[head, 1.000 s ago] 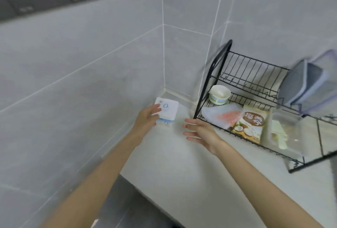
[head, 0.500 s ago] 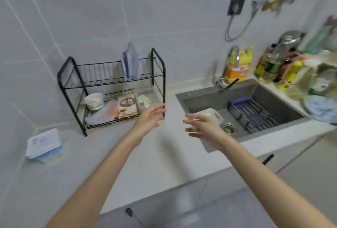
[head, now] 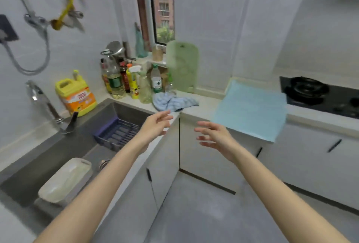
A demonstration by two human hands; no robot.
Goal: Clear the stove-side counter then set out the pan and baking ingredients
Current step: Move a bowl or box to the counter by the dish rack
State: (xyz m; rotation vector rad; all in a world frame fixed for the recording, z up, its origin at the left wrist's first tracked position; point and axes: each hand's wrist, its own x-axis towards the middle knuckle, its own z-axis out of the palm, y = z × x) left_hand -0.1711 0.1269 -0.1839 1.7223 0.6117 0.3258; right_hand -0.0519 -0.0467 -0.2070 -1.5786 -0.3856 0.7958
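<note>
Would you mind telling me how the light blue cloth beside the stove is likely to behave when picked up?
The light blue cloth probably goes floppy: its front edge droops over the counter. It looks thin, so likely light. Pushed, it may bunch rather than slide.

View now on stove-side counter [head: 205, 104]

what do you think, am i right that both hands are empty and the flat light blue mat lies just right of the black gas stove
Not quite: the head view shows the flat light blue mat lying just left of the black gas stove, not right of it. The left hand and right hand are indeed both empty.
</note>
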